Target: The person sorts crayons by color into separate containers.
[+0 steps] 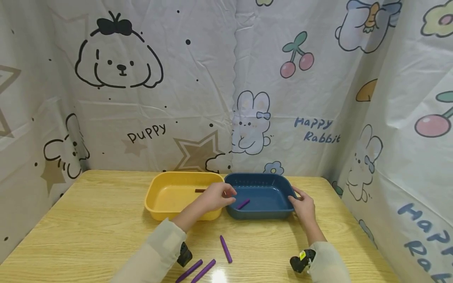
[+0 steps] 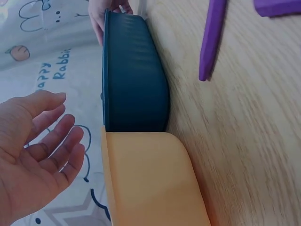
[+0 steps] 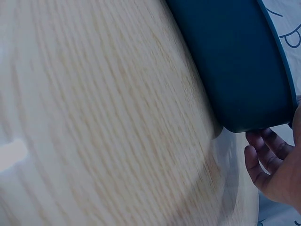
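Observation:
My left hand (image 1: 216, 196) hovers over the edges where the two bins meet, its fingers loosely bent and nothing between them. The left wrist view shows its palm and relaxed fingers (image 2: 59, 155) beside the bins. At the right end of the blue bin (image 1: 260, 215), my right hand (image 1: 304, 206) holds the rim, thumb over the edge and fingers (image 3: 268, 150) against the outer wall. A purple crayon (image 1: 243, 204) lies inside the blue bin, near its left end. In the yellow bin (image 1: 166, 215) is a dark brown stick (image 1: 199, 190), partly hidden behind my left hand.
Both bins stand side by side at the back of the wooden table (image 1: 106, 228). Several purple crayons lie in front, one (image 1: 225, 249) below the bins and others (image 1: 203, 271) by the left sleeve. A printed curtain (image 1: 198, 98) hangs behind the table.

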Available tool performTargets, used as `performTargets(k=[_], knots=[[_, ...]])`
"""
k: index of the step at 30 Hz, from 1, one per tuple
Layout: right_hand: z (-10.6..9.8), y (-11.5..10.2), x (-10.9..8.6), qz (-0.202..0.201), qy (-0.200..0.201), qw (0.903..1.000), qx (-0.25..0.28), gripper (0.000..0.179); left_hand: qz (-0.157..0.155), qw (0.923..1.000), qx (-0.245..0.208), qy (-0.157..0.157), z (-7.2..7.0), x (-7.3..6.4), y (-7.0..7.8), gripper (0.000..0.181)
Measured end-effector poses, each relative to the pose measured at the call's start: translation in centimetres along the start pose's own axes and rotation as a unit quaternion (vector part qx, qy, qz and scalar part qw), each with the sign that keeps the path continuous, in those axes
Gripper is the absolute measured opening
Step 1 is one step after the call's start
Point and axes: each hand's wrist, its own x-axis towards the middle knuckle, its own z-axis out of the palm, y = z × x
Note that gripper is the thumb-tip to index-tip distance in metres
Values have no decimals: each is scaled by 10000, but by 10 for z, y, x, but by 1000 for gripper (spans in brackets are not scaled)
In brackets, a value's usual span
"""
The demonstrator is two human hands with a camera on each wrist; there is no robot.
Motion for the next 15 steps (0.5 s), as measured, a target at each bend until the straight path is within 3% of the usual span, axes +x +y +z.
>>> performTargets(k=[9,15], knots=[[1,2,2,51,-46,10000,29,46,393,9989,209,-148,-4,-21,-4,17],[0,1,2,43,-38,10000,43,46,403,9987,268,-125,-10,-42,-7,18]])
